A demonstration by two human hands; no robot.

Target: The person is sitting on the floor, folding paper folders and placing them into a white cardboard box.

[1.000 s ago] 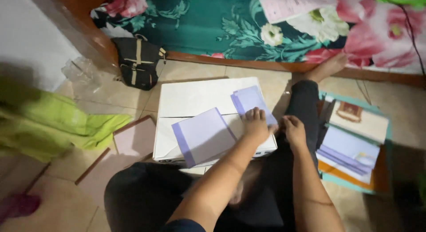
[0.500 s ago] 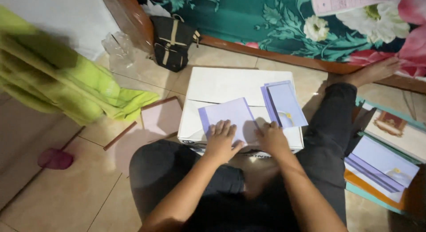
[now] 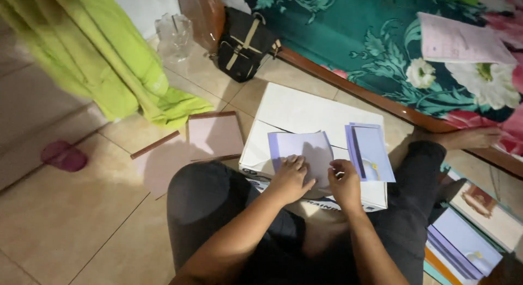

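Note:
A white cardboard box [image 3: 305, 110] lies flat on the tiled floor in front of my crossed legs. On it rests a pale lilac sheet [image 3: 302, 149], partly folded. My left hand [image 3: 290, 179] presses flat on the sheet's near edge. My right hand [image 3: 344, 182] pinches the sheet's lower right corner between thumb and fingers. Beside it, to the right, lies a stack of lilac cards [image 3: 371, 152] with a small picture at the bottom.
A black bag [image 3: 244, 44] leans at the bed's wooden edge [image 3: 348, 86]; a floral green bedspread [image 3: 381, 40] carries a pink paper [image 3: 460, 41]. Green cloth [image 3: 109, 61] hangs at left. A pink board [image 3: 214, 135], a pink slipper [image 3: 64, 155] and more cards [image 3: 466, 244] lie on the floor.
The view swung left and down. Both hands moved from the right-hand card stack onto the middle lilac sheet and now work its near edge.

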